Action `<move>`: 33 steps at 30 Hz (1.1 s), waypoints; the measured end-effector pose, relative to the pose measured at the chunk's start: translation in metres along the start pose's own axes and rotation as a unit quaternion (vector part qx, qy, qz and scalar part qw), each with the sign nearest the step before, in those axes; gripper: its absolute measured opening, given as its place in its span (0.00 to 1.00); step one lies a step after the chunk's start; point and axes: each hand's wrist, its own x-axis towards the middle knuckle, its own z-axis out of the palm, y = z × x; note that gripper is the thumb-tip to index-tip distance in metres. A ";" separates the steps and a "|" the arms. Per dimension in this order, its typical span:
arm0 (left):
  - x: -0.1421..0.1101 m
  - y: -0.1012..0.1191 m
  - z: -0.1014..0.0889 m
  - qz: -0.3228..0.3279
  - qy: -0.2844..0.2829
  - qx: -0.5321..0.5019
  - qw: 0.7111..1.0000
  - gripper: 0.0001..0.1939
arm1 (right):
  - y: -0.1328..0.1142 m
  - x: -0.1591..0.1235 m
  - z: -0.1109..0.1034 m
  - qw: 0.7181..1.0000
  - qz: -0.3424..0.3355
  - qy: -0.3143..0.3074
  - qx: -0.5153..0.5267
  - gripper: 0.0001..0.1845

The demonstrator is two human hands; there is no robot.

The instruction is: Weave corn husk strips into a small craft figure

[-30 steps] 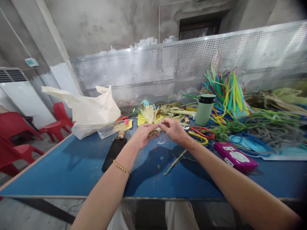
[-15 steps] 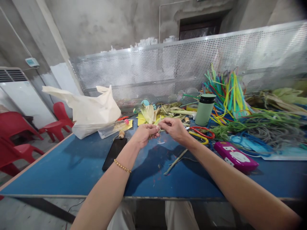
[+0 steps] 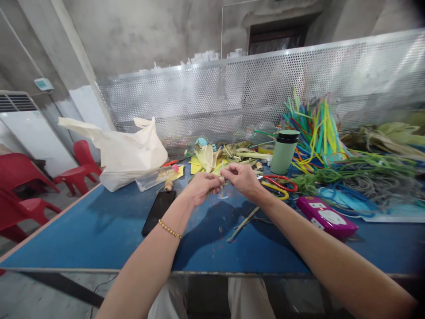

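Starting from the left edge of the blue tabletop (image 3: 99,241), what to note?

– Seeing a white bag (image 3: 131,155) at that edge's far end, then a clear bottle (image 3: 154,180) just beside it, then a black phone (image 3: 158,212) nearer the front edge.

– And in the left hand (image 3: 204,187)?

– Pinching a pale strip (image 3: 222,191) between thumb and fingers, well in from the front edge, with leafy husks (image 3: 206,158) lying beyond.

– And in the right hand (image 3: 244,180)?

– Pinching the same strip, mostly hidden between both sets of fingertips. Hard to tell whether touching each other.

– Further right?

– Finding a green tumbler (image 3: 283,154) upright, then a purple box (image 3: 327,217) nearer the front edge.
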 end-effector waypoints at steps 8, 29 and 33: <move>-0.001 0.001 0.000 0.001 0.013 -0.006 1.000 0.12 | 0.001 0.002 -0.003 0.997 0.045 -0.020 0.054 0.17; 0.007 -0.002 0.000 0.025 0.097 -0.120 0.988 0.09 | -0.008 -0.012 0.009 0.981 0.121 -0.064 0.134 0.13; 0.007 0.002 -0.002 0.015 0.128 -0.125 0.984 0.08 | -0.009 -0.012 0.011 0.986 0.112 -0.060 0.108 0.10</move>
